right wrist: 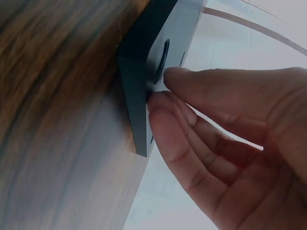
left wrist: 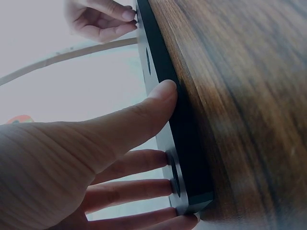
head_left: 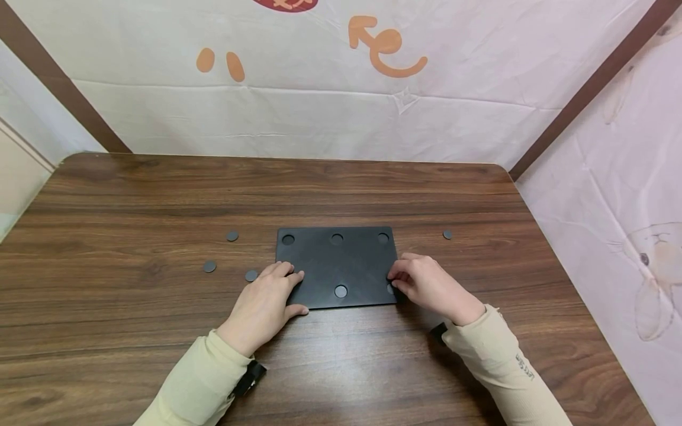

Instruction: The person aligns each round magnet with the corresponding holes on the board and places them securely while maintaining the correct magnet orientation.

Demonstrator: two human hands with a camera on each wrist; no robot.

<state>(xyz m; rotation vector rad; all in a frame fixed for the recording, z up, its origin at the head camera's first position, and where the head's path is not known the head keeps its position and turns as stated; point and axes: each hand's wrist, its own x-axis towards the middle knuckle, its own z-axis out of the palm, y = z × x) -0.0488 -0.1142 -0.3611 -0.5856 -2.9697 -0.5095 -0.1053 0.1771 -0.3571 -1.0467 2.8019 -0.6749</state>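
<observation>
A black rectangular plate (head_left: 341, 260) with round recesses lies flat on the table. My left hand (head_left: 264, 302) rests on its front left corner, thumb against the front edge, straight fingers on the top face. In the left wrist view those fingers partly cover a recess (left wrist: 175, 178). My right hand (head_left: 428, 284) is at the front right corner, fingers loosely bent, fingertips touching the plate; no thing shows between thumb and fingers. Beside them a grey disc (head_left: 391, 289) partly shows in the corner recess. Another grey disc (head_left: 341, 291) fills the front middle recess.
Left of the plate lie loose grey discs: one farther back (head_left: 232, 236), one at far left (head_left: 209, 267), one close by the left fingers (head_left: 251, 276). A further disc (head_left: 447, 235) lies right of the plate. A printed cloth (head_left: 319, 118) hangs behind the wooden table (head_left: 160, 331).
</observation>
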